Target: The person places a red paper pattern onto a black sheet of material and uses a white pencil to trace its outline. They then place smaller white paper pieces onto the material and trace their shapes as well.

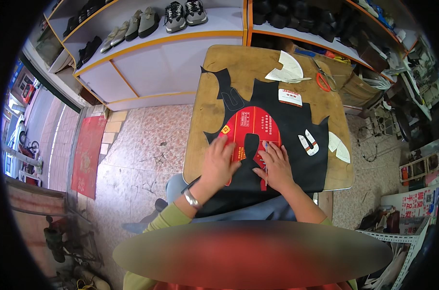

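Note:
A red, printed, horseshoe-shaped card pattern lies flat on a black sheet of material, its two arms toward me. My left hand rests on the left arm of the pattern, fingers apart and pressing down. On the right arm lies my right hand, with a slim silvery pen between its thumb and fingers. Where the pen's tip meets the surface is hard to make out. Left of the pattern's top, a small U-shaped outline is drawn on the black sheet.
The wooden table also bears a white card, a small white U-shaped pattern, white curved patterns and orange-handled scissors. Shoe shelves stand beyond; a red mat lies by the doorway.

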The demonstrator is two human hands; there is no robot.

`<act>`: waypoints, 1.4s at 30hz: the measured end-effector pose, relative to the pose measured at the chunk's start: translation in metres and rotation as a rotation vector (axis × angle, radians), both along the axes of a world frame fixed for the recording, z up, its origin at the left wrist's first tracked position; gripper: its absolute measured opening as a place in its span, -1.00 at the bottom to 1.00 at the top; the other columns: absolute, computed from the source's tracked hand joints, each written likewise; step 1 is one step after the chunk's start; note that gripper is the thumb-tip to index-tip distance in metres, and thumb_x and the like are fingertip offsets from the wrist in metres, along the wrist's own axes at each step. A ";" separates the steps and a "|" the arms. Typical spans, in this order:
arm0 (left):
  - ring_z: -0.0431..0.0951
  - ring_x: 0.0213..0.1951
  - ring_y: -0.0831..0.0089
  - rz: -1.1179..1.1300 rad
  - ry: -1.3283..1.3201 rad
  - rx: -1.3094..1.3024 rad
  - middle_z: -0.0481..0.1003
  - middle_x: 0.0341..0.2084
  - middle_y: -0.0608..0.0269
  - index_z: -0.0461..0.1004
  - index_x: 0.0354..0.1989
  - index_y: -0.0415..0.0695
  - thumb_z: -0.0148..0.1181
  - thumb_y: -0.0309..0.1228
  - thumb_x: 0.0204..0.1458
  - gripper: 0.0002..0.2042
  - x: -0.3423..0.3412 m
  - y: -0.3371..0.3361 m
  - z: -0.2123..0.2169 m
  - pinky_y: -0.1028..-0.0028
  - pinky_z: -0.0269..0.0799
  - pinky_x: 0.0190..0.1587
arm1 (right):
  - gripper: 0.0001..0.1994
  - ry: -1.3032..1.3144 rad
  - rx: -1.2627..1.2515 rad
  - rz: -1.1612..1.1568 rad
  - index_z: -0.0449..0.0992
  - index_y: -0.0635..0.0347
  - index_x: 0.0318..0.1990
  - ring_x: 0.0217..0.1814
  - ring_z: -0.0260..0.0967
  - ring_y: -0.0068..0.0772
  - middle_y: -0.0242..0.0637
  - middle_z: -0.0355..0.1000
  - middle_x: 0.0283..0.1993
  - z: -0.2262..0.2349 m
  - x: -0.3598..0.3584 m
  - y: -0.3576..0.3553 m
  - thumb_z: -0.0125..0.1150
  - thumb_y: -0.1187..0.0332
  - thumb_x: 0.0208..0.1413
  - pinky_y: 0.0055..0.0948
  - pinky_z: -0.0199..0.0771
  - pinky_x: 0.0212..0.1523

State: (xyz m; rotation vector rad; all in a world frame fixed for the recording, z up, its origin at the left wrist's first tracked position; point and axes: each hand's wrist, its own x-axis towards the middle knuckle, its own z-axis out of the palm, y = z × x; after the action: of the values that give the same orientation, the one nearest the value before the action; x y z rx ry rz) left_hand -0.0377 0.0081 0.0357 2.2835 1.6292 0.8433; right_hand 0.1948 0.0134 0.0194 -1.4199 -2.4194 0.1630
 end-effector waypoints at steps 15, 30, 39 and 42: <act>0.42 0.05 0.00 0.210 -0.290 -0.058 0.37 0.09 -0.11 0.44 0.07 -0.23 0.40 -0.43 -0.07 -0.52 0.001 0.010 -0.010 0.20 0.39 0.13 | -0.51 0.071 0.065 0.036 0.39 0.27 0.09 0.43 0.10 0.08 0.08 0.27 0.26 -0.005 0.004 0.012 0.31 0.32 -0.01 0.12 0.02 0.43; 0.47 -0.18 0.49 0.218 -0.907 -0.537 0.50 -0.21 0.24 0.47 0.02 -0.29 0.30 -0.61 0.05 -0.67 -0.039 0.036 -0.006 0.51 0.45 -0.07 | -0.45 0.125 -0.053 0.128 0.36 0.28 0.14 0.44 0.08 0.10 0.12 0.25 0.28 -0.003 0.017 0.024 0.34 0.28 -0.02 0.07 -0.07 0.49; 0.51 -0.33 0.56 0.144 -0.510 -0.535 0.48 -0.45 0.33 0.52 -0.13 -0.28 0.22 -0.67 0.07 -0.81 -0.036 0.044 -0.010 0.49 0.43 -0.27 | -0.46 0.132 -0.035 0.174 0.36 0.27 0.14 0.44 0.08 0.11 0.12 0.25 0.27 -0.004 0.021 0.029 0.32 0.29 -0.01 0.09 -0.10 0.49; 0.55 -0.40 0.43 0.163 -0.347 -0.471 0.51 -0.52 0.22 0.51 -0.19 -0.24 0.28 -0.61 0.02 -0.83 -0.030 0.037 -0.003 0.43 0.43 -0.32 | -0.46 0.111 -0.033 0.165 0.37 0.26 0.14 0.45 0.07 0.09 0.10 0.25 0.28 -0.002 0.023 0.033 0.32 0.27 0.01 0.09 -0.10 0.48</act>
State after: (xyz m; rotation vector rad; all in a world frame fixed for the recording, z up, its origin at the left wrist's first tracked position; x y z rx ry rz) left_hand -0.0680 0.0452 0.0331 1.6085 1.6515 0.7398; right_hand 0.2179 0.0467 0.0170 -1.1909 -2.4500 0.3134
